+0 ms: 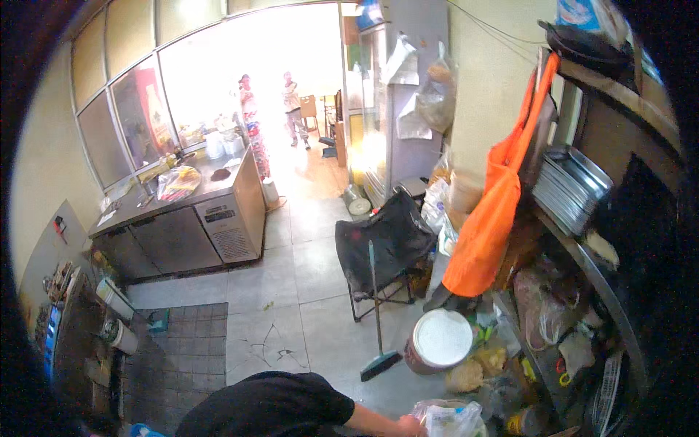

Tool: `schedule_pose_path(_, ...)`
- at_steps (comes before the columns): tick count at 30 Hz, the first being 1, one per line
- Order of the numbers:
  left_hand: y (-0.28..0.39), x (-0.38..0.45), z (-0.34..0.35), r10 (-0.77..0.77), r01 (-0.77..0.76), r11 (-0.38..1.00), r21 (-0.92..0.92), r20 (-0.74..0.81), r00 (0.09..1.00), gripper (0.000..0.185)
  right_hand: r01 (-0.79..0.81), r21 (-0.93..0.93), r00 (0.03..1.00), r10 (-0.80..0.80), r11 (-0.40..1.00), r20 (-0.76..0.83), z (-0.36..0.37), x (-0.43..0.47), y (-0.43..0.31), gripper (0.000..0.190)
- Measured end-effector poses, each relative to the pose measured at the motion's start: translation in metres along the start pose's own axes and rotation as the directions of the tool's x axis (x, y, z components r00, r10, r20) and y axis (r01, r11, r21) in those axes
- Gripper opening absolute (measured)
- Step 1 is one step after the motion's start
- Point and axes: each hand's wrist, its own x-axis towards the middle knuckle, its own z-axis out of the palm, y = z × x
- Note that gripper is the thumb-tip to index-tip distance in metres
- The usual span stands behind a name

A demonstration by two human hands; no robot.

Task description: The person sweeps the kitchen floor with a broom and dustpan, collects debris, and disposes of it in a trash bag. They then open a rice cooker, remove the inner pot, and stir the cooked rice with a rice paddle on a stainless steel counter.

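Note:
From the bottom of the view, a bare forearm comes out of a black short sleeve (273, 401) and reaches right; it looks like my left arm. My left hand (409, 426) is at the edge of a clear plastic bag (450, 419) with a white, printed item in it. The fingers are blurred and partly cut off, so their grip is unclear. My right hand is out of view. Just beyond the bag stands a bucket with a white lid (443, 337). A broom (377, 306) stands beside the bucket, bristles on the floor.
A black folding chair (377, 246) stands ahead. An orange apron (483, 229) hangs right, beside stacked metal trays (573, 188) on a shelf. A steel counter (175, 240) stands left, near a dark floor mat (175, 349). Two people (292, 104) are by the bright doorway.

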Motion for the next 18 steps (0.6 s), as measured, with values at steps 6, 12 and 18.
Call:
schedule_pose_path(6, 0.02, 0.003, -0.062, 0.024, -0.038, 0.991, -0.131, -0.108, 0.994, 0.029, 0.048, 0.005, 0.987, -0.049, 0.999, 0.156, 0.021, 0.036, -0.024, 0.03)
schedule_pose_path(12, 0.028, -0.006, -0.109, 0.071, -0.115, 0.97, -0.216, -0.198, 0.978, 0.027, 0.106, -0.039, 0.965, -0.093, 0.994, 0.245, 0.026, 0.055, -0.05, 0.031)
schedule_pose_path(18, 0.028, -0.018, -0.142, 0.094, -0.167, 0.943, -0.287, -0.252, 0.963, 0.026, 0.14, -0.057, 0.95, -0.118, 0.989, 0.29, 0.029, 0.053, -0.064, 0.032)
